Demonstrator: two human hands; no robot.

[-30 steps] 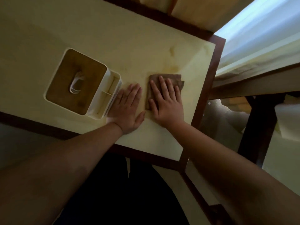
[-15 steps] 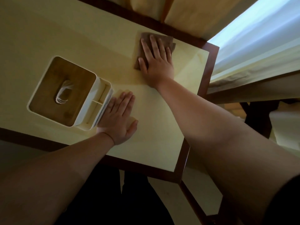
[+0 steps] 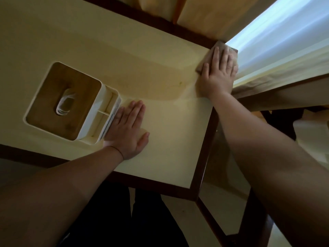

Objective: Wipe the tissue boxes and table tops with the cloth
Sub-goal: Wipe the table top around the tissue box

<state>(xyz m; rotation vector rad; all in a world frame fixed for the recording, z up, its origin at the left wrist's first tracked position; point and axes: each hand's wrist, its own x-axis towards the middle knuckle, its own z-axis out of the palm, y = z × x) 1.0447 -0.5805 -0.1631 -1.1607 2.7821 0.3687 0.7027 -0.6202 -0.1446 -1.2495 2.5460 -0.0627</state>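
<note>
At far right corner: right hand point(image 3: 218, 75), fingers point(image 3: 216, 56) straight, pressing cloth point(image 3: 206, 58) on worktop point(image 3: 160, 50)
Left hand point(image 3: 128, 129): flat, fingers together, beside tissue box point(image 3: 71, 102)

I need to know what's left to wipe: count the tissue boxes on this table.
1. The tissue box stands on the table top near its left side, right beside the left hand. The table runs past the frame's left edge, so others may be hidden.

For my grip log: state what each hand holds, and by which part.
Nothing gripped. Right hand presses flat on the cloth; left hand rests flat on the table.
</note>
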